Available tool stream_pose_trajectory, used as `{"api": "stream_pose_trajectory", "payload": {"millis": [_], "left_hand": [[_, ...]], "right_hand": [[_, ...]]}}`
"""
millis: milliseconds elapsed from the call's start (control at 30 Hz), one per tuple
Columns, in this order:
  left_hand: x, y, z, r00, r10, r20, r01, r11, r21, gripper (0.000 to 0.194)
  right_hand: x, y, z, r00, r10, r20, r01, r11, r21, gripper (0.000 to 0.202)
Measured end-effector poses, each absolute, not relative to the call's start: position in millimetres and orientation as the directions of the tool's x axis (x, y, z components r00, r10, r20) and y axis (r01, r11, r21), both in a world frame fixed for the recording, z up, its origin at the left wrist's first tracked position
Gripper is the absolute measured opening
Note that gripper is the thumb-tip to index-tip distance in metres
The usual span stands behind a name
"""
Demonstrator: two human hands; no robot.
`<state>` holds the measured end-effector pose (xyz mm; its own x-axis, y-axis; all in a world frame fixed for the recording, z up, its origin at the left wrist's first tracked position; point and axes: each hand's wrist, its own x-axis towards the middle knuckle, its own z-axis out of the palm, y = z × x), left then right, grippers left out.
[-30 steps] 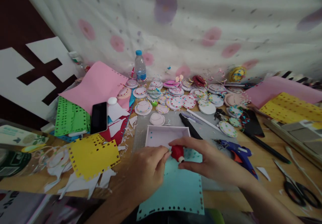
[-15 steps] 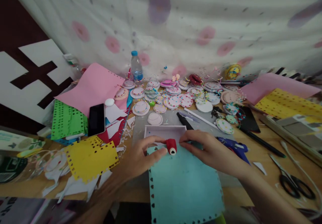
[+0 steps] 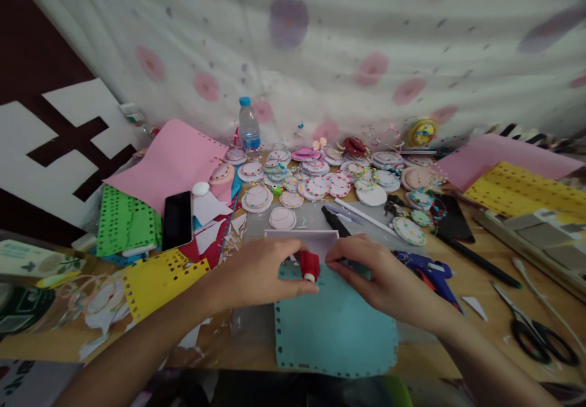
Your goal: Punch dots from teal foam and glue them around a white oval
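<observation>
Head view: red punch [image 3: 310,265], long axis near-to-far, white end [image 3: 310,277] nearest.

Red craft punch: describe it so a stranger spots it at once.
On the wooden table, find the teal sheet with holes along its near edge. At its far end, by the shallow white box, the left hand holds the red craft punch between thumb and fingers. Small and chunky, its red body and white end stand out against the flat teal.

Head camera looks forward and down, apparently near the hands [image 3: 260,273].
</observation>
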<state>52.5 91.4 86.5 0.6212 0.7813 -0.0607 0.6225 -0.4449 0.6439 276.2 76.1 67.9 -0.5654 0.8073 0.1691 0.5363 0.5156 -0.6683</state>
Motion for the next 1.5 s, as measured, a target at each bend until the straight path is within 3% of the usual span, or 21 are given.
{"api": "stream_pose_trajectory", "payload": {"millis": [100,267,500,733,967,1200,1500], "left_hand": [[55,94,83,0.643,0.763,-0.059,0.496,-0.356,0.792,0.018],[56,107,72,0.656,0.719,-0.228,0.378,-0.052,0.925,0.019],[57,135,69,0.723,0.528,-0.446,0.454,0.122,0.882,0.018],[62,145,61,0.709,0.428,-0.561,0.480,0.291,0.828,0.016],[63,138,46,0.724,0.501,-0.473,0.436,0.199,0.878,0.018],[59,137,57,0.716,0.462,-0.523,0.441,0.281,0.852,0.010],[64,124,52,0.681,0.630,-0.373,0.496,-0.022,0.868,0.014]], "right_hand": [[275,78,65,-0.567,0.814,0.127,0.532,0.480,-0.698,0.015],[271,86,61,-0.538,0.842,-0.036,0.564,0.328,-0.758,0.019],[267,98,56,-0.533,0.833,-0.148,0.550,0.208,-0.809,0.023],[266,104,44,-0.523,0.831,-0.191,0.532,0.143,-0.835,0.023],[266,106,37,-0.529,0.822,-0.211,0.530,0.126,-0.839,0.023],[261,107,35,-0.507,0.829,-0.237,0.534,0.087,-0.841,0.023],[261,106,32,-0.504,0.847,-0.170,0.526,0.145,-0.838,0.018]]}}
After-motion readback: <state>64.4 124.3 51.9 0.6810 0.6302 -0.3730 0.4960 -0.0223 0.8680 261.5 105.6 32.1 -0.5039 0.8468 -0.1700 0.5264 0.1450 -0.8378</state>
